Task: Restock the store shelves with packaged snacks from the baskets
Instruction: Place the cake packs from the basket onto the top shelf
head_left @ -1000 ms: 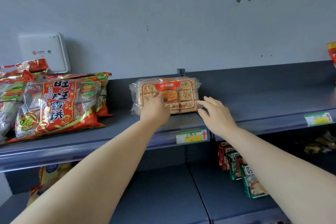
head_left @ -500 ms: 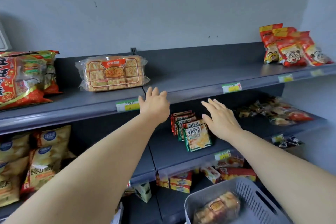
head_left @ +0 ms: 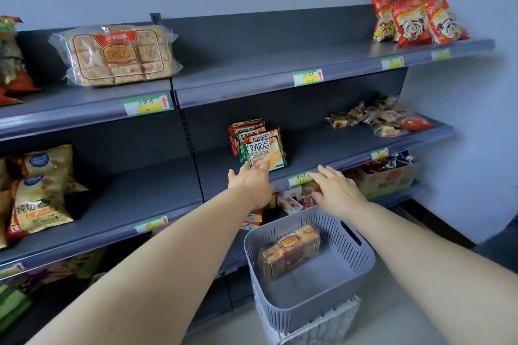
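Observation:
A clear pack of square biscuits (head_left: 117,54) stands on the top shelf (head_left: 252,75) at the left. A second biscuit pack (head_left: 290,251) lies in the grey slotted basket (head_left: 356,277) on the floor. My left hand (head_left: 251,186) and my right hand (head_left: 335,190) are both stretched forward with straight fingers, empty, just above the basket and in front of the middle shelf's edge. My left hand's fingertips overlap the front green packet (head_left: 263,154) in the view; contact cannot be told.
Red snack bags (head_left: 412,12) stand at the top shelf's right end. Small wrapped cakes (head_left: 375,119) lie on the middle shelf at right. Yellow chip bags (head_left: 42,190) fill the left bay. A white crate (head_left: 322,325) sits under the basket. Boxes (head_left: 386,179) occupy the lower shelf.
Both hands have left the biscuit pack on the top shelf and come down toward the basket. My view has swung right and down, bringing the basket into sight.

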